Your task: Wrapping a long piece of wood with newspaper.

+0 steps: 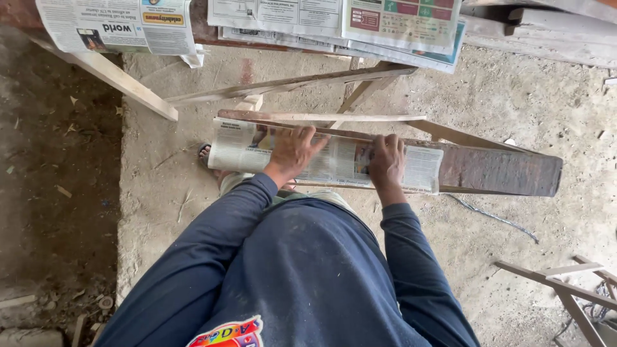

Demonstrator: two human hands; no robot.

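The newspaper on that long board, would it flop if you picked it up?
Probably floppy: the newspaper bends over the board edge under the left hand and right hand. Likely light, and easily torn.

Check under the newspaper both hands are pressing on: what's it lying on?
The newspaper lies on a dark wooden plank, bare at its right end. The left hand and right hand press on the paper. The plank's covered stretch and its left end are hidden.
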